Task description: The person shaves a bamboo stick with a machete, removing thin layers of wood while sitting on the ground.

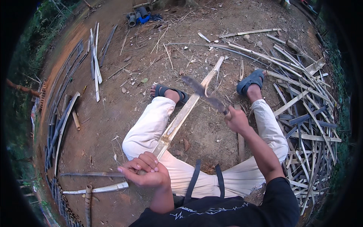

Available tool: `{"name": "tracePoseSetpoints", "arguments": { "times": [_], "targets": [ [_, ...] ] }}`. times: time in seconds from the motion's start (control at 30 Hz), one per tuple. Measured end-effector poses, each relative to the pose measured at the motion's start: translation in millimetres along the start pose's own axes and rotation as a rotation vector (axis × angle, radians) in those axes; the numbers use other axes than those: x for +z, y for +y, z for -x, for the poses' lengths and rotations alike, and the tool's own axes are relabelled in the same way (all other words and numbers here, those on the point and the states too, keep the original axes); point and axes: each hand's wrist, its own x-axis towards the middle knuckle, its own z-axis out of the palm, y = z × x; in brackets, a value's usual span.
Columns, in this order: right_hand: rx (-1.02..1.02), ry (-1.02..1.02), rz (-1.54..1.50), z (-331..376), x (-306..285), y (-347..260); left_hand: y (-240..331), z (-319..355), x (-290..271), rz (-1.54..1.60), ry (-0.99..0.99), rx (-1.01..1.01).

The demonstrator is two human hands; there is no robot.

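Observation:
A long, pale split bamboo strip point(182, 116) slants away from me between my legs, its far end close to the ground. My left hand point(148, 171) is closed around its near end, just in front of my left thigh. In my right hand point(237, 120) is the handle of a machete point(214, 102), fingers wrapped round it. The dark, curved blade lies across the far half of the strip and touches it. A thin curled shaving point(211, 90) stands up at the blade. The strip's very near end is hidden in my left palm.
Split bamboo pieces point(302, 134) lie heaped at my right. More bamboo lengths point(56, 132) lie along the left, with loose strips point(95, 68) at the far left. Dark tubes point(138, 17) and a blue item point(151, 18) sit far ahead. My sandalled feet point(172, 92) flank the strip.

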Motion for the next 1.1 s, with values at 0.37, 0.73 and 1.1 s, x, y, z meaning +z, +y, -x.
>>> {"name": "tracePoseSetpoints", "arguments": {
  "times": [0.37, 0.73, 1.1],
  "targets": [
    [0.295, -0.085, 0.002, -37, -3, 35, 10, -13, -11, 0.021, -0.016, -0.054],
    [-0.218, 0.036, -0.178, 73, -53, -128, 130, -8, 14, 0.062, -0.218, 0.204],
    [0.226, 0.009, -0.06, 21, 32, -9, 128, -24, 5, 0.1, -0.218, 0.182]
  ]
}}
